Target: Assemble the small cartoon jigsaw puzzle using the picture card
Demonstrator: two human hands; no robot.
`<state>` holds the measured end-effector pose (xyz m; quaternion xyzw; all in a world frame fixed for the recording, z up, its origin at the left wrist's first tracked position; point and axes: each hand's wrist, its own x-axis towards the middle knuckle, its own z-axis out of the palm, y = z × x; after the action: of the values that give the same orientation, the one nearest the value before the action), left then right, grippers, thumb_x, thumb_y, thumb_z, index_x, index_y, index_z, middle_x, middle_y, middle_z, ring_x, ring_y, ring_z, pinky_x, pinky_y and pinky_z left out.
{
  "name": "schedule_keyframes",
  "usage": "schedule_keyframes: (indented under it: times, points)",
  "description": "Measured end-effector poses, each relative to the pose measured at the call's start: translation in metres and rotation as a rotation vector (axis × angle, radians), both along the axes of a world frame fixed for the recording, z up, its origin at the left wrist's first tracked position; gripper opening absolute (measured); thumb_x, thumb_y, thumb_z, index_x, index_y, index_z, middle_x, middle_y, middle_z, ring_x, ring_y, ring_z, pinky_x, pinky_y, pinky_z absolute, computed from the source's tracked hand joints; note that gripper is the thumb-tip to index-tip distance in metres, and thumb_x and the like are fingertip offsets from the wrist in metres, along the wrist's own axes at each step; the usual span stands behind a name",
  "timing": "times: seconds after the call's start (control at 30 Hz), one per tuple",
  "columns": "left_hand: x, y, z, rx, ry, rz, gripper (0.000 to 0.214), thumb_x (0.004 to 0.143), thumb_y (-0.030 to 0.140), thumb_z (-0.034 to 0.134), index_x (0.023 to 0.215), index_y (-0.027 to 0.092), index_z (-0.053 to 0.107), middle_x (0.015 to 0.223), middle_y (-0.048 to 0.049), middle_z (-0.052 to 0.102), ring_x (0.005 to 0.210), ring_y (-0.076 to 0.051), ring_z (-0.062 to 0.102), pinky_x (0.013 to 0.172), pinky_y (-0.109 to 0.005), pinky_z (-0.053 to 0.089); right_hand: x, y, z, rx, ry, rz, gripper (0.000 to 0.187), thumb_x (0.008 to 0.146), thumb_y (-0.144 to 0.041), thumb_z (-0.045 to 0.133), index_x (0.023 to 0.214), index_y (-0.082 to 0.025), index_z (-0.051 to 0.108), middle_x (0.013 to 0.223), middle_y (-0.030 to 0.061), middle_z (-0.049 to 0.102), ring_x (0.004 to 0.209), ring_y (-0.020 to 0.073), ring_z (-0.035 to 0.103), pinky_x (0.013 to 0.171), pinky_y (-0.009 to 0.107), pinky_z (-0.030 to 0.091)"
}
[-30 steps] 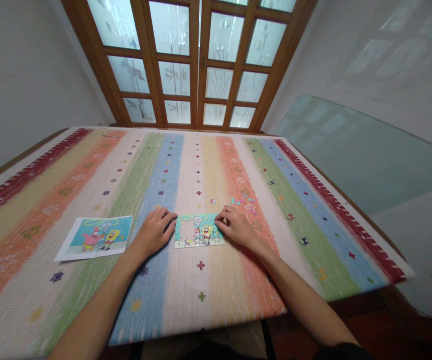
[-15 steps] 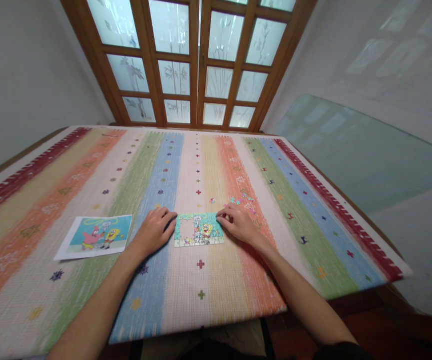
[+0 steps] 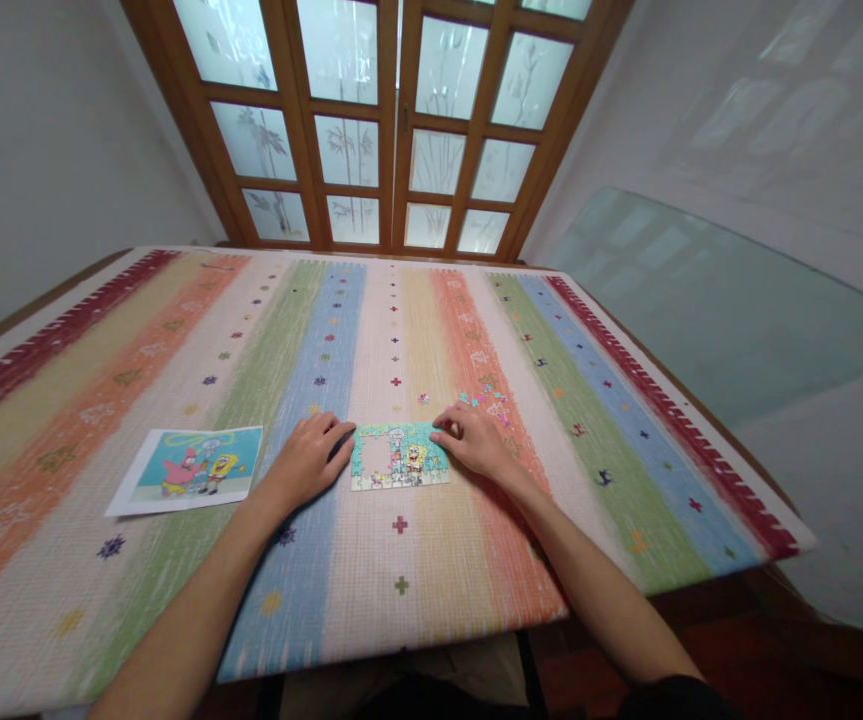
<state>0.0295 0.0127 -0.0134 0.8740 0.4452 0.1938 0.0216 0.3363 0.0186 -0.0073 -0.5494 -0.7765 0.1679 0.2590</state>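
Observation:
A small cartoon jigsaw puzzle (image 3: 399, 455) lies flat on the striped tablecloth (image 3: 401, 560), with a gap in its left part. My left hand (image 3: 311, 458) rests against the puzzle's left edge, fingers curled loosely with nothing in them. My right hand (image 3: 474, 440) touches the puzzle's upper right corner, fingertips pressed together on the edge; whether a piece is under them is hidden. Several loose puzzle pieces (image 3: 480, 400) lie just beyond my right hand.
A printed reference picture (image 3: 189, 468) of the same cartoon lies to the left. A single loose piece (image 3: 423, 399) sits behind the puzzle. A wooden glazed door (image 3: 393, 120) stands behind the table. A glass sheet (image 3: 716, 310) leans on the right wall.
My right hand has slid slightly up along the puzzle's right edge toward its top corner. The left hand and the puzzle have barely moved.

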Motion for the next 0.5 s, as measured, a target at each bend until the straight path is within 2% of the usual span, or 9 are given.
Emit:
schedule_keyframes:
  times: [0.23,0.37,0.5]
  points:
    - [-0.0003,0.0006,-0.0002,-0.018,-0.005,-0.001,0.033,0.104,0.034,0.039,0.118,0.019,0.065,0.094,-0.0078,0.06,0.089,-0.023,0.057,0.085,-0.039,0.047,-0.0025,-0.0006,0.0059,0.01,-0.016,0.007,0.007,0.082,-0.019,0.077,0.085,-0.018,0.071,0.088,0.0057,0.066,0.08,0.0191,0.06,0.076,0.033,0.045]
    - [-0.0009,0.0012,-0.0007,-0.033,-0.023,-0.004,0.035,0.103,0.036,0.04,0.118,0.02,0.067,0.093,-0.0076,0.06,0.087,-0.023,0.057,0.085,-0.039,0.047,-0.0015,0.0004,0.0025,0.023,0.028,0.07,0.007,0.084,-0.017,0.074,0.09,-0.02,0.072,0.091,0.0058,0.067,0.085,0.0203,0.062,0.08,0.035,0.047]
    - [-0.001,0.0012,-0.0007,-0.035,-0.031,0.002,0.033,0.103,0.035,0.041,0.118,0.021,0.067,0.094,-0.0073,0.06,0.087,-0.023,0.056,0.085,-0.039,0.047,0.0015,0.0017,0.0015,0.038,0.016,0.148,0.007,0.089,-0.016,0.068,0.086,-0.02,0.073,0.094,0.0077,0.068,0.09,0.0217,0.063,0.082,0.037,0.048]
